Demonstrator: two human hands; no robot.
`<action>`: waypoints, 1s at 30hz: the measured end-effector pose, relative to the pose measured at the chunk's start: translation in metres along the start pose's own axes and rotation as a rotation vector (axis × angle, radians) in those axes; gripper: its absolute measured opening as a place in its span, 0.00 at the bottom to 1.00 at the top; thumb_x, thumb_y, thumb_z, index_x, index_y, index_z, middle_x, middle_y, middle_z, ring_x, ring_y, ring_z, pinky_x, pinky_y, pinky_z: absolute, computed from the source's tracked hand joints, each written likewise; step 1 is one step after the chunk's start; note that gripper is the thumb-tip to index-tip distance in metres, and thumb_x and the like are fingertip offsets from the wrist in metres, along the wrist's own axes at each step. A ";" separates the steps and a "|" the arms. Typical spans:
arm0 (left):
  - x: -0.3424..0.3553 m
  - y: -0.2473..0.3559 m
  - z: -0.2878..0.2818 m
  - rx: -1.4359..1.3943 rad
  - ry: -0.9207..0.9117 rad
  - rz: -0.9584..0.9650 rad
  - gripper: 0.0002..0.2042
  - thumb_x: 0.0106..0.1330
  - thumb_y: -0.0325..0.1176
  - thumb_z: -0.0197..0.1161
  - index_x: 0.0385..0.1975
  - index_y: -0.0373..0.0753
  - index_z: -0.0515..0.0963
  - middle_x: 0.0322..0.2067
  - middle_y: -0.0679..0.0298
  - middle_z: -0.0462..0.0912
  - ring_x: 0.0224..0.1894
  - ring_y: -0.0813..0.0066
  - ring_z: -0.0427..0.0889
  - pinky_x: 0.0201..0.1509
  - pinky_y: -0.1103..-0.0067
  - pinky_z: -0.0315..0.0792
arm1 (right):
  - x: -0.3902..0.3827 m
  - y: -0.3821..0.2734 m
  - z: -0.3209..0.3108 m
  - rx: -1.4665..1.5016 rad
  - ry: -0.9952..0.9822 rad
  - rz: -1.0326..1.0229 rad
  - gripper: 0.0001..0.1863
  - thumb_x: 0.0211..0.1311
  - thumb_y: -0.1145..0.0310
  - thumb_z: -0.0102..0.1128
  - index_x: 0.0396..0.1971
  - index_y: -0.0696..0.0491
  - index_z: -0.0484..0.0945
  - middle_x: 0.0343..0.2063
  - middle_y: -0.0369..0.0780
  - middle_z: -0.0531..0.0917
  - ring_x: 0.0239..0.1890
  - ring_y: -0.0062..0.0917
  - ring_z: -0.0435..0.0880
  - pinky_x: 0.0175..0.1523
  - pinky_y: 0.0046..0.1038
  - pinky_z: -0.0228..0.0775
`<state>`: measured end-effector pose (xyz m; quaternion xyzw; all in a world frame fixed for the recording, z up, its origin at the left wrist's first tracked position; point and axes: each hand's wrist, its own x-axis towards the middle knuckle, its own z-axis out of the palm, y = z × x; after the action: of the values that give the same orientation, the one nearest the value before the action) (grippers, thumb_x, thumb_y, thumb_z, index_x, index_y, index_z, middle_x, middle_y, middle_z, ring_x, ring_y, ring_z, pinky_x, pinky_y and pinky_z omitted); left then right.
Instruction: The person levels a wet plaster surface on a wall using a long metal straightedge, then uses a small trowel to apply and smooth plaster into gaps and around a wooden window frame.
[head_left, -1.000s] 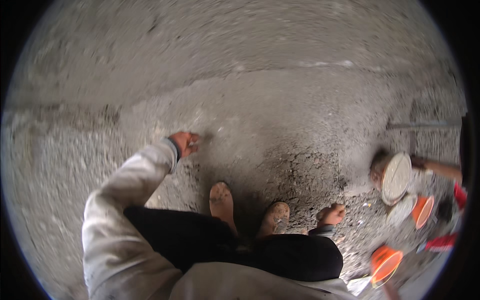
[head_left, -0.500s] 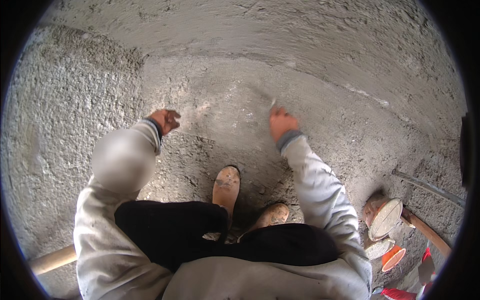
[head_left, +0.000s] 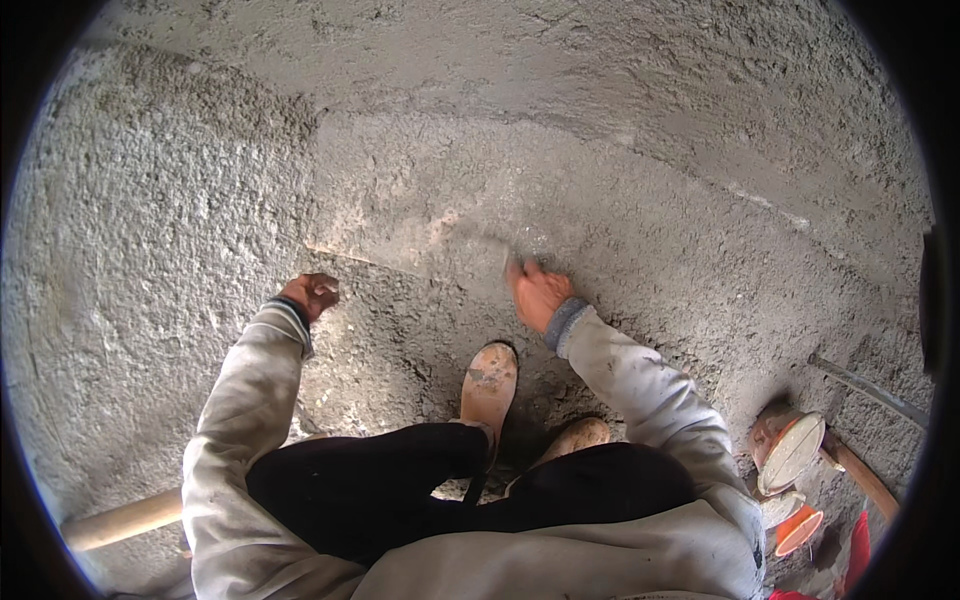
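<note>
With fingers (head_left: 530, 270) bunched on the right hand (head_left: 540, 297), grip too blurred to tell, and loosely parted on the left hand (head_left: 312, 296), bending over a grainy, brown-streaked grey patch (head_left: 400, 170) beyond muddy boots (head_left: 490, 385); near crusted pan (head_left: 793, 455), orange bowl (head_left: 798, 532), wooden pole (head_left: 125, 518).

No text, label, number or sign can be read: not on the rough grey surface (head_left: 400, 190) around the fingers (head_left: 531, 268) of the right hand (head_left: 543, 299), and not on the round pale-topped container (head_left: 793, 453) or the orange container (head_left: 798, 531), well to the right of these fingers.
</note>
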<state>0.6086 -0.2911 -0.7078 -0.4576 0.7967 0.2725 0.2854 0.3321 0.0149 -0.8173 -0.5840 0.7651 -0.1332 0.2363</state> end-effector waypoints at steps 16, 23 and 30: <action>-0.007 0.038 0.007 -0.031 -0.019 0.070 0.19 0.53 0.35 0.65 0.45 0.39 0.75 0.38 0.57 0.81 0.42 0.67 0.78 0.48 0.76 0.70 | -0.013 0.024 0.046 0.145 0.142 0.382 0.26 0.50 0.75 0.50 0.54 0.60 0.63 0.44 0.54 0.71 0.35 0.39 0.81 0.33 0.32 0.76; 0.013 0.026 0.009 -0.093 -0.046 0.139 0.16 0.56 0.32 0.61 0.45 0.38 0.74 0.38 0.55 0.79 0.44 0.63 0.77 0.50 0.74 0.70 | -0.068 0.037 0.038 0.189 0.020 -0.206 0.26 0.54 0.70 0.51 0.55 0.56 0.62 0.44 0.53 0.71 0.34 0.42 0.79 0.35 0.37 0.75; 0.002 0.037 0.015 -0.012 -0.101 0.073 0.15 0.59 0.31 0.59 0.47 0.41 0.74 0.45 0.53 0.77 0.48 0.60 0.74 0.55 0.71 0.69 | -0.134 0.075 0.040 0.106 0.429 0.760 0.26 0.56 0.65 0.50 0.56 0.55 0.62 0.41 0.51 0.72 0.26 0.42 0.79 0.30 0.37 0.74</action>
<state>0.5777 -0.2660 -0.7126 -0.4157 0.7957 0.3105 0.3125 0.3178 0.1676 -0.8599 -0.2071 0.9494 -0.1943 0.1339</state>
